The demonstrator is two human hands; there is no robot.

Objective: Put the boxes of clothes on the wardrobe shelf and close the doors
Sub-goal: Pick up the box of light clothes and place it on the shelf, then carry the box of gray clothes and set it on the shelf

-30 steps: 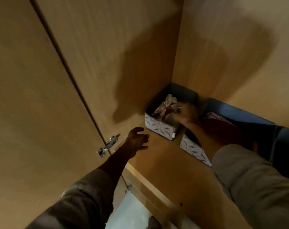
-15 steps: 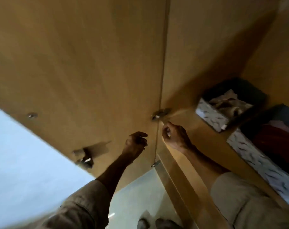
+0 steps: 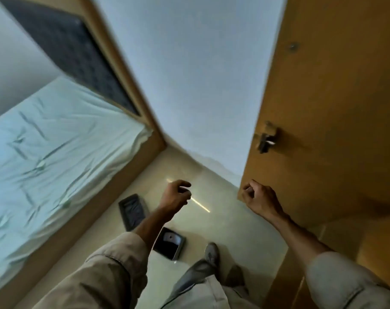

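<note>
Two dark fabric boxes stand on the pale floor beside the bed: one point(image 3: 132, 211) further off, and one point(image 3: 169, 243) nearer my feet with something pale inside. My left hand point(image 3: 175, 195) hangs above them with loosely curled fingers and holds nothing. My right hand point(image 3: 257, 197) is curled into a fist in front of the lower corner of the open wardrobe door point(image 3: 336, 108); whether it touches the door is unclear. The wardrobe shelf and the boxes on it are out of view.
A bed point(image 3: 44, 157) with a pale sheet fills the left side, with its wooden frame along the floor. A metal lock fitting point(image 3: 266, 139) sticks out of the door. A white wall rises ahead. My shoe point(image 3: 211, 253) rests on the floor.
The view has swung left from the wardrobe shelf to the room. My right hand has left the box on the shelf and drawn back to the door's lower corner. Floor boxes have come into sight.
</note>
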